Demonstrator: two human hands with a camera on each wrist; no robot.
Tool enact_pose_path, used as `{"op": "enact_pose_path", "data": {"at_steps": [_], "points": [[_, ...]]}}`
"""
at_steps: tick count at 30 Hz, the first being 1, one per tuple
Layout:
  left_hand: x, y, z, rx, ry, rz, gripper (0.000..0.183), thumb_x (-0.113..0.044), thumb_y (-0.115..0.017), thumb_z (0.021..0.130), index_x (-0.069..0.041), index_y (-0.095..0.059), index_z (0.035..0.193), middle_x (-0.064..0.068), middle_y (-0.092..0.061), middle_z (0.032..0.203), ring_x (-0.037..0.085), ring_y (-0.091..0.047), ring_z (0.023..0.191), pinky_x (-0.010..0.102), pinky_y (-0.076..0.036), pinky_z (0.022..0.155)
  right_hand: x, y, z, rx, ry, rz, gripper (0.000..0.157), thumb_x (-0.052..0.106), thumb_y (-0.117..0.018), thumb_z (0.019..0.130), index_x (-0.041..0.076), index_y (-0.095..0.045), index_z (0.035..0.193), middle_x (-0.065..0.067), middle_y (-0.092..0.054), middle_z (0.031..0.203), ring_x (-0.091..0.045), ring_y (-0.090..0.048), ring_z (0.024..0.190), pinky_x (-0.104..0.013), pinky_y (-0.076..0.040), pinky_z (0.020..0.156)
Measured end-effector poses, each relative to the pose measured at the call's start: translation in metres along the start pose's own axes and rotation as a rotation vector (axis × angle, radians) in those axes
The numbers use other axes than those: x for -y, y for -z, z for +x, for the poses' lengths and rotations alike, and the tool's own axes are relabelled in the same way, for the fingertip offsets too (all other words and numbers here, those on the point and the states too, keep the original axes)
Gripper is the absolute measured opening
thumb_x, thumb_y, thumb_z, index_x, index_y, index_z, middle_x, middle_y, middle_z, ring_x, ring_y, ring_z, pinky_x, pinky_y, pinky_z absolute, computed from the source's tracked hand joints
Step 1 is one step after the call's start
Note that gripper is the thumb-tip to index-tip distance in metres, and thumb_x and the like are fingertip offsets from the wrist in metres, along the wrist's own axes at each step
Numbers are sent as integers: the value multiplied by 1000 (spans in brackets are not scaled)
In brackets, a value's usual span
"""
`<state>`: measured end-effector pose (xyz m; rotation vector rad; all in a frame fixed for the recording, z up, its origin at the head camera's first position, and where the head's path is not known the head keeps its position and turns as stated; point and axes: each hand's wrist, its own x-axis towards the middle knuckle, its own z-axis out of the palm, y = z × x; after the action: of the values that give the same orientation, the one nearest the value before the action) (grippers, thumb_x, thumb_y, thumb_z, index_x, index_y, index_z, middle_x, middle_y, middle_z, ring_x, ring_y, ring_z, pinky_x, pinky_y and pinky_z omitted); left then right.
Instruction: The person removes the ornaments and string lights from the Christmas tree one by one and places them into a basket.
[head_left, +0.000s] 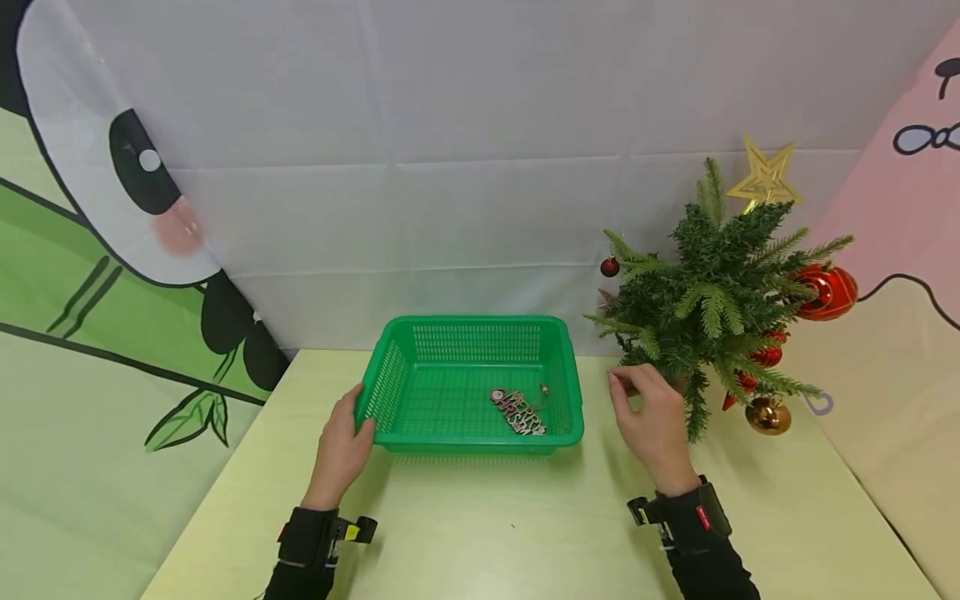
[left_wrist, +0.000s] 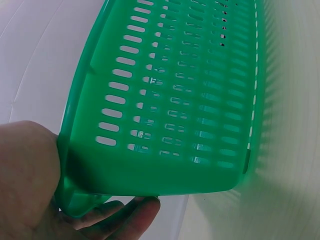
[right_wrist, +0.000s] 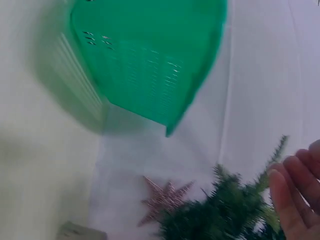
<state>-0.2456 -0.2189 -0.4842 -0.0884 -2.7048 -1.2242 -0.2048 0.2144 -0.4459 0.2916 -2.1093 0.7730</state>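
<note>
A green plastic basket (head_left: pixel 480 448) with slotted walls stands on the table. My left hand (head_left: pixel 343 454) grips its left end, the thumb on the near side and the other fingers around the corner. In the left wrist view, the fingertips (left_wrist: pixel 142 212) curl beneath the basket rim (left_wrist: pixel 80 90). Inside lie a pink and white lettered ornament (head_left: pixel 519 412) and a small ornament on a string (head_left: pixel 544 389). My right hand (head_left: pixel 654 421) is beside the lower left branches of a small Christmas tree (head_left: pixel 712 292). Its fingers are loosely bent, and I see nothing between them.
A gold star (head_left: pixel 767 173) tops the tree. Red baubles (head_left: pixel 827 292), a gold bauble (head_left: pixel 768 415) and a small dark red ball (head_left: pixel 610 267) hang on it. In the right wrist view, a glittery pink star (right_wrist: pixel 165 200) shows by the branches. A cloth backdrop (head_left: pixel 480 208) rises behind the table (head_left: pixel 480 525).
</note>
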Motion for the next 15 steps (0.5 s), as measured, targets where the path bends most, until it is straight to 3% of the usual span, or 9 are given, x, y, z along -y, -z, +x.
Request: {"op": "enact_pose_path", "data": {"at_steps": [3, 6, 7, 11, 13, 15], "points": [[0, 0, 0, 0, -7, -4, 60, -8, -45, 106, 4, -24, 162, 30, -36, 158, 46, -46, 137, 64, -40, 112, 0, 19, 6, -113, 40, 2, 7, -1, -74, 92, -1, -76, 99, -13, -69, 84, -21, -63, 71, -22, -49, 68], [-1, 0, 0, -4, -14, -4, 60, -8, -46, 106, 4, -24, 161, 30, -36, 159, 46, -45, 139, 64, -39, 113, -5, 46, 13, -274, 29, 12, 7, -1, -72, 92, -7, -75, 95, -18, -69, 80, -3, -59, 71, -10, -42, 72], [-1, 0, 0, -3, -14, -2, 60, -8, -46, 106, 4, -24, 161, 30, -36, 159, 47, -45, 139, 64, -39, 113, -9, 57, 14, -329, 2, 12, 10, -1, -71, 93, -9, -74, 94, -13, -70, 79, 4, -57, 72, -8, -41, 73], [0, 0, -1, 3, -12, -1, 61, -8, -46, 106, 4, -24, 161, 30, -36, 159, 46, -46, 138, 64, -40, 112, -27, 105, 16, -489, -200, -4, 20, 5, -67, 96, -14, -74, 93, 20, -68, 82, 22, -52, 74, -3, -42, 73], [0, 1, 0, 2, -13, 0, 60, -7, -46, 106, 4, -24, 161, 30, -36, 158, 46, -46, 137, 64, -40, 111, -39, 130, 13, -508, -344, -10, 22, 10, -65, 100, -5, -77, 91, 34, -61, 85, 20, -53, 69, -3, -44, 69], [1, 0, 0, 0, -11, 3, 60, -8, -46, 106, 4, -24, 161, 30, -36, 158, 46, -47, 136, 64, -41, 111, -53, 150, 9, -491, -501, 24, 17, 15, -64, 103, 6, -78, 98, 34, -62, 84, 15, -55, 66, -3, -46, 64]]}}
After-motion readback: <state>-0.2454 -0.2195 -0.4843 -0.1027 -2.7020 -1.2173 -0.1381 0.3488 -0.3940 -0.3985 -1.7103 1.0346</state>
